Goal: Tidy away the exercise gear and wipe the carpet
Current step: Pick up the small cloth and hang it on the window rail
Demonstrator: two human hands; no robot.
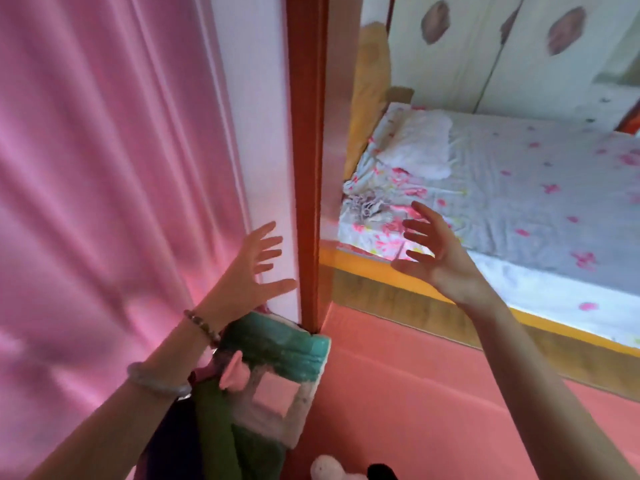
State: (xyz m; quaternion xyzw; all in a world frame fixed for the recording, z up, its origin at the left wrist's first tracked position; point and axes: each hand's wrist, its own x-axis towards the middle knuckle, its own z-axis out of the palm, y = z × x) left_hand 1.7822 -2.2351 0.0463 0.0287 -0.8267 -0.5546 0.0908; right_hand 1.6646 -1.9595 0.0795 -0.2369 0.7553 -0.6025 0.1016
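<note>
As both hands are empty, we judge the stowing step near done: a rolled mat (277, 344) stands upright at the foot of the post (306, 168). Left hand (249, 271), fingers spread, hovers just left of the post; right hand (433, 251), fingers apart, is right of it. The mat looks teal and foamy, its edge worn. The carpet (415, 393) right of the post appears unwiped; no cloth in view.

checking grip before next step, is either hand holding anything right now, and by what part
Nothing is held. The left hand and the right hand are both open with fingers spread, in mid-air.
</note>
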